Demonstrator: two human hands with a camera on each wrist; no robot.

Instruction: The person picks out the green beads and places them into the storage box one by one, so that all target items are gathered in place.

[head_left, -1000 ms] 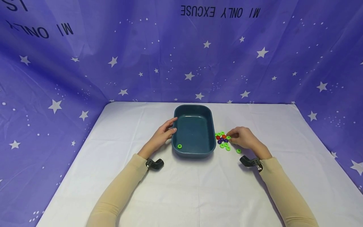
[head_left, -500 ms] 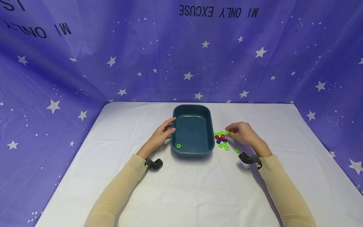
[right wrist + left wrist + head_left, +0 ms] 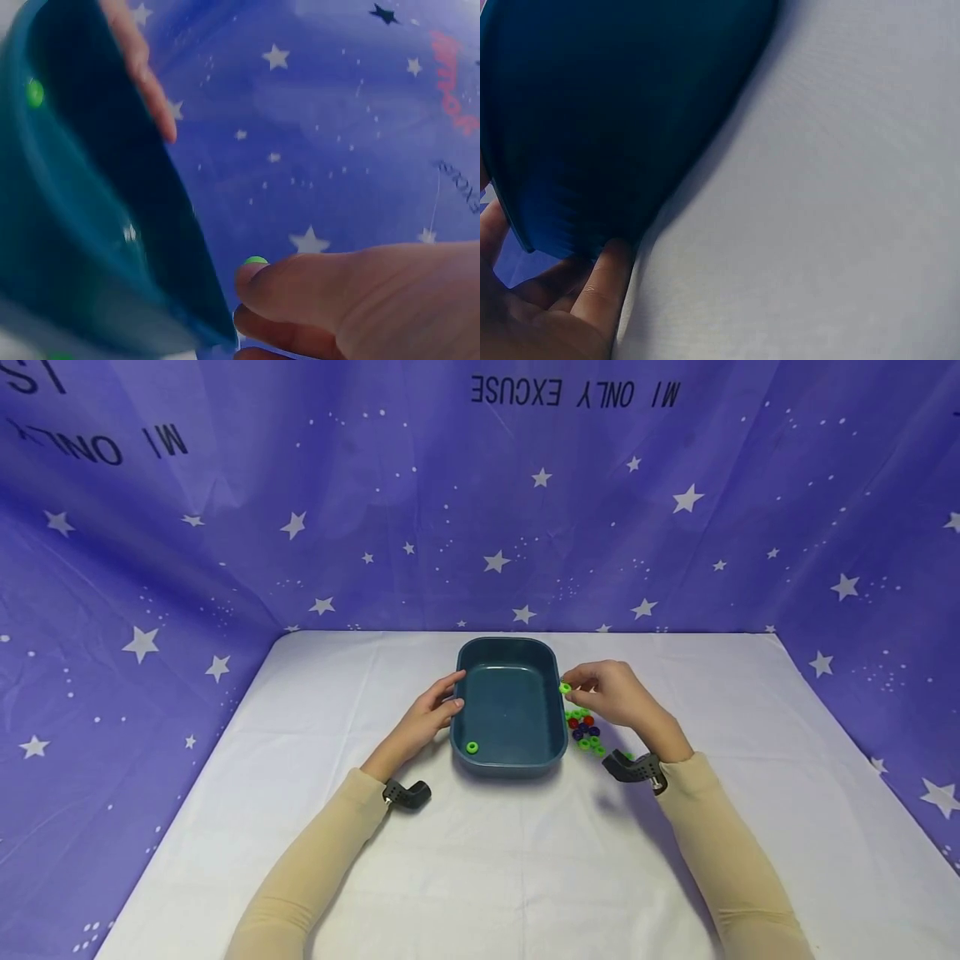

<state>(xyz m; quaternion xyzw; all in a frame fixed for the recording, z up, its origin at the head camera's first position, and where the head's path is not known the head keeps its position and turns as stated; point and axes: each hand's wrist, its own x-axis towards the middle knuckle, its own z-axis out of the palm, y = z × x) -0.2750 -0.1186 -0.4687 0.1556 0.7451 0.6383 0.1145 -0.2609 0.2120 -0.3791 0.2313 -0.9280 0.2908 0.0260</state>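
A dark teal plastic basin (image 3: 509,710) stands on the table, with one green ring bead (image 3: 472,747) in its near left corner. My left hand (image 3: 424,714) grips the basin's left side, fingertips at the rim; in the left wrist view some fingers (image 3: 604,292) lie against the outer wall. My right hand (image 3: 618,693) pinches another green ring bead (image 3: 566,688) between thumb and fingertips, right at the basin's right rim. In the right wrist view only a sliver of that bead (image 3: 256,260) shows past the thumb. Below this hand lies a cluster of green, red and purple beads (image 3: 585,728).
A stray green bead (image 3: 629,757) lies near the right wrist, partly hidden by the black wrist camera (image 3: 633,768). White cloth (image 3: 465,860) covers the table. A purple star-printed curtain (image 3: 420,510) hangs behind and at both sides.
My right hand has lifted a green bead from the cluster and moved left and away from me to the basin's rim. My left hand and the basin have stayed put.
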